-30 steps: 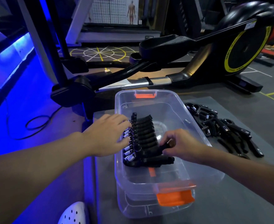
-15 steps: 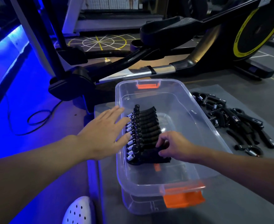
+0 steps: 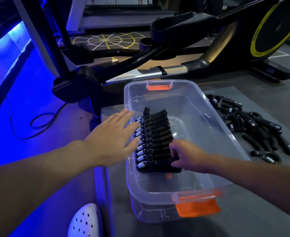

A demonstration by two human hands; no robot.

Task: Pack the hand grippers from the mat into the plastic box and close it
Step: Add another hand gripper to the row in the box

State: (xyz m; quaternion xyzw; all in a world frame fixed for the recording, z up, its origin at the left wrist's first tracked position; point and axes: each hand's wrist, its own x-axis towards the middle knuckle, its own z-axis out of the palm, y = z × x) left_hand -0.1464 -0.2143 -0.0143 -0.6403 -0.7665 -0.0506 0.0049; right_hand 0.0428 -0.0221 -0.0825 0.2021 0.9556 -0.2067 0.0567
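Observation:
A clear plastic box with orange latches stands open on a grey mat. Inside it, along the left wall, several black hand grippers with silver springs lie stacked in a neat row. My right hand reaches into the box and pinches the handles of the nearest gripper in the row. My left hand is flat with fingers spread, just outside the box's left wall, fingertips at the springs. A loose pile of more hand grippers lies on the mat to the right of the box.
An elliptical trainer with a yellow-ringed flywheel stands right behind the box. A black cable loops on the blue-lit floor at left. A white perforated shoe shows at the bottom edge.
My left hand lifted off the row and opened flat beside the box wall. My right hand slid closer along the nearest gripper's handles. The camera tilted down slightly.

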